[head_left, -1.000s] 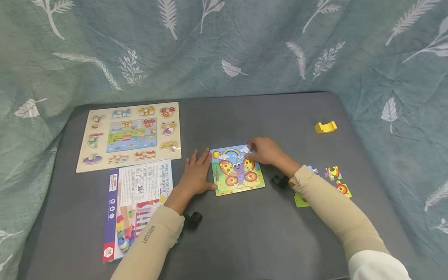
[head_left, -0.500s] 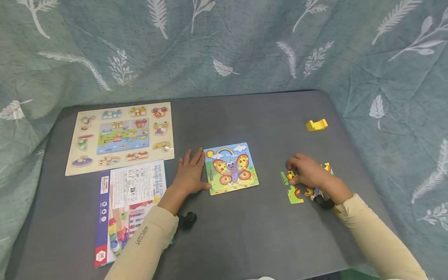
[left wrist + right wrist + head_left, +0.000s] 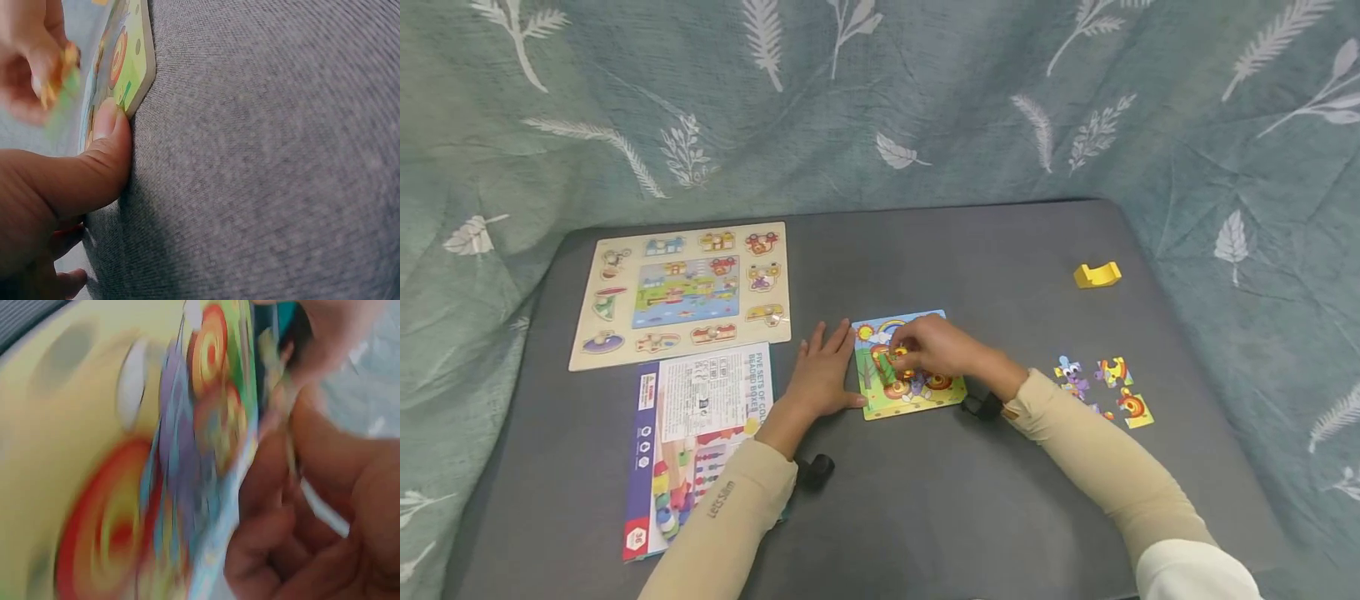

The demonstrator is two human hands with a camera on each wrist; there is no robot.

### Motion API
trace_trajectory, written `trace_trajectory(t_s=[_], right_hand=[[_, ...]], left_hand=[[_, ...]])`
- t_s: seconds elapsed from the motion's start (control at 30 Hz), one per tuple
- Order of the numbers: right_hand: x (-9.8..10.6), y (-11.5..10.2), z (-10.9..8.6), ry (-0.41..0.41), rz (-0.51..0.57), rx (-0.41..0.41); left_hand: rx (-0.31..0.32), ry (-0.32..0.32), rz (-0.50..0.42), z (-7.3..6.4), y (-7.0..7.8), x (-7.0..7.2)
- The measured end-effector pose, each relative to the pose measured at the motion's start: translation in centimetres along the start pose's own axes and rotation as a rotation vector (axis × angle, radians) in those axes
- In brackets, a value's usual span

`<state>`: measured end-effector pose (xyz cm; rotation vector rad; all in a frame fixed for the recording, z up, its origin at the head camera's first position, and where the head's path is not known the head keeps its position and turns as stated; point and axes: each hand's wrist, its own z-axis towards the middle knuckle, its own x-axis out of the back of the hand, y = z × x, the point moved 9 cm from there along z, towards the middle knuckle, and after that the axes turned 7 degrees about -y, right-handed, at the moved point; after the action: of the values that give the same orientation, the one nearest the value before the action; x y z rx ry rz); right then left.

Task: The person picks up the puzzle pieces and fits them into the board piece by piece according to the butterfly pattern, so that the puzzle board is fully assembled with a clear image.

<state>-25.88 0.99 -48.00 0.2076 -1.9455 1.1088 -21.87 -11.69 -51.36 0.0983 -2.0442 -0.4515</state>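
A square butterfly puzzle board point(image 3: 917, 405) lies mid-table in the head view. My left hand point(image 3: 822, 373) rests flat on the table beside its left side, fingers spread and thumb point(image 3: 109, 134) against the board's edge. Over the board, my right hand point(image 3: 942, 346) pinches a jigsaw piece point(image 3: 64, 87) between thumb and fingers. This piece shows green and orange-yellow, blurred in the left wrist view. Part of the butterfly picture is hidden behind the right hand. Seen close in the right wrist view is the printed board surface point(image 3: 56, 425), also blurred.
Several loose jigsaw pieces point(image 3: 1134, 407) lie to the right, near the right sleeve. A yellow curved block point(image 3: 1097, 275) sits farther back. At left are a wooden knob puzzle point(image 3: 685, 292) and a beaded-toy box point(image 3: 707, 392), partly under the left forearm. A patterned curtain hangs behind.
My right hand went from the board's upper right to the loose pieces, gripped one, and came back over the board's left-middle with it. The left hand stays by the board.
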Motion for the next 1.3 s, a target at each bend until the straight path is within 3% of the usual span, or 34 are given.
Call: trace_trajectory(t_s=[0.13, 0.3, 0.43, 0.6, 0.7, 0.83, 1.07, 1.17, 1.3], right_hand=[[-1.6, 0.0, 1.6, -0.021, -0.01, -0.144], [-1.4, 1.2, 1.6, 0.05, -0.112, -0.322], [-1.1, 1.9, 1.8, 0.067, -0.102, -0.358], [-0.7, 2.0, 1.3, 0.099, -0.007, -0.301], [0.5, 2.3, -0.8, 0.158, 0.0, -0.239], [2.7, 4.3, -5.6, 0.178, -0.076, -0.195], [4.3, 10.7, -14.7, 0.068, -0.16, -0.325], [4.1, 12.5, -16.7, 0.078, -0.155, -0.357], [3.8, 13.5, -17.6, 0.115, -0.155, -0.377]], left_hand=[[-0.016, -0.008, -0.008, 0.2, 0.6, -0.5], [-0.025, 0.005, -0.012, 0.3, 1.1, -0.3], [-0.017, 0.0, -0.01, 0.4, 1.0, 0.0], [-0.014, -0.01, -0.018, 0.6, 0.9, 0.0], [-0.018, -0.008, -0.023, 0.5, 0.9, 0.1], [-0.019, 0.0, -0.031, 0.3, 0.7, 0.2], [-0.006, 0.0, -0.039, -0.1, 0.2, 0.4], [-0.003, 0.003, -0.039, -0.2, 0.1, 0.4], [-0.011, 0.001, -0.03, 0.0, 0.3, 0.2]])
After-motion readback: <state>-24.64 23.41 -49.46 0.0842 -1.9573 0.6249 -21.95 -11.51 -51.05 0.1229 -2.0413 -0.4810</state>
